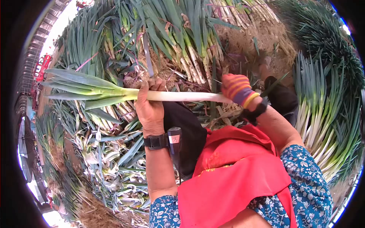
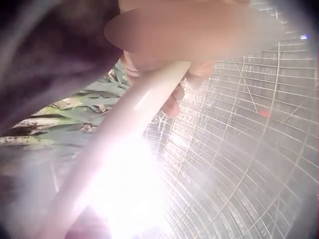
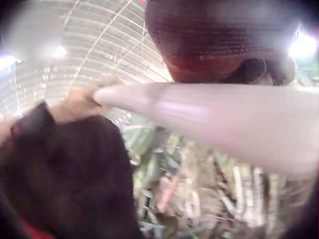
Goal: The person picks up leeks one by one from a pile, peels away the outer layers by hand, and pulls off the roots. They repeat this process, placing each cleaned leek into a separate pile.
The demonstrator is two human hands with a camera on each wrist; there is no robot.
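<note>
1. One leek [image 1: 182, 96] spanning from hand to hand, roughly level in the head view, just above a dark trouser leg [image 1: 184, 129] and beyond the red apron [image 1: 235, 171].
2. Left hand [image 1: 150, 104] bare, fingers wrapped round the stalk just below the spread leaves [image 1: 83, 87]; in judgement, a sound spot for steadying without creasing the green fan.
3. Right hand [image 1: 239, 90] in a striped glove [image 1: 236, 84], fingers curled at the far end of the white shank [image 1: 197, 97]; cannot tell whether grasping the stalk, a loose layer or something else, with fingertips mostly hidden and the right wrist view blurred.
4. For the step in hand, apparently working at the white end, best to anchor firmly with the left and move only the right.
5. Squeeze lightly, for fear of bruising the smooth, pale shank or losing grip on it.
6. Draw along the stalk's length rather than across, to lessen the risk of snapping it.
7. Roll the leek a little between the left fingers to reach its underside.
8. Steer the leaf tips clear of the bundled leeks [image 1: 186, 53] beyond and the leafy litter [image 1: 114, 159] beside the leg, both likely snags for long foliage.
</note>
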